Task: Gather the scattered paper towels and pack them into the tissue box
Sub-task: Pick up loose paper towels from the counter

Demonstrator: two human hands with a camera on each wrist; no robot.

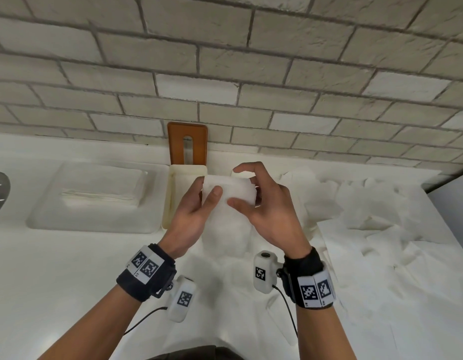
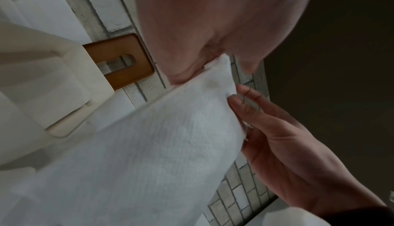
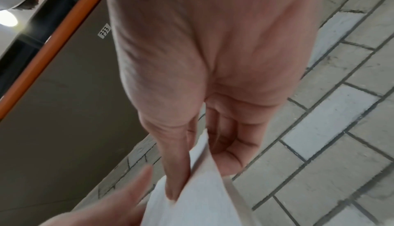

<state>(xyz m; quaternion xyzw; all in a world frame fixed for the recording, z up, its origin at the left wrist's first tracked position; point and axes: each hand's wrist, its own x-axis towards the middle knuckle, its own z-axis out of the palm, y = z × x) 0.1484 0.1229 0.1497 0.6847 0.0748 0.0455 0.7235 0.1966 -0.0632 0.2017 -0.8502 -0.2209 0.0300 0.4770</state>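
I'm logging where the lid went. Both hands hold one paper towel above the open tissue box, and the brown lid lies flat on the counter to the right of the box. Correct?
Not quite. The brown lid stands upright against the brick wall behind the tissue box, as the head view shows. Both the left hand and right hand do hold one paper towel.

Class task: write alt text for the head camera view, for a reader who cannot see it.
Two hands, left hand and right hand, hold a white paper towel above a white counter. Behind them an open cream tissue box lies by a brick wall, its brown lid leaning on the bricks. More towels lie scattered at right.
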